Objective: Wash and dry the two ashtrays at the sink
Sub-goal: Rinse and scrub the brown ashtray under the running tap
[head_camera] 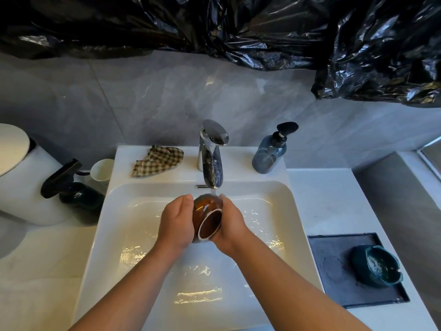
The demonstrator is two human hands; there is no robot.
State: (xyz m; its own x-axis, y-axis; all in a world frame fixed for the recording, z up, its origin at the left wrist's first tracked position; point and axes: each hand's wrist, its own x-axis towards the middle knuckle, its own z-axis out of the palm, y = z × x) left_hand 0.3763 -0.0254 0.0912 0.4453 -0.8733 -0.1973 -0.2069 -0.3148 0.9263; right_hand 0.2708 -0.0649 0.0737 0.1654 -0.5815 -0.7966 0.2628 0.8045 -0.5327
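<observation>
Nearby, parked on dark tray (334, 249) at right: teal ashtray (377, 266). Further in, cupped between left hand (177, 220) and right hand (230, 223), fingers curled round it: brown ashtray (207, 216), tilted over sink (114, 211) under tap (212, 158) stream. Rinsing 1 of 2, seemingly; next, likely drying with checked cloth (157, 163) behind.

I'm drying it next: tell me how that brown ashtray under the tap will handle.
The brown ashtray looks glossy and wet under the tap, so probably slippery. It seems rigid, glazed ware, likely to chip against the sink. Its rounded side may roll if laid down.
</observation>
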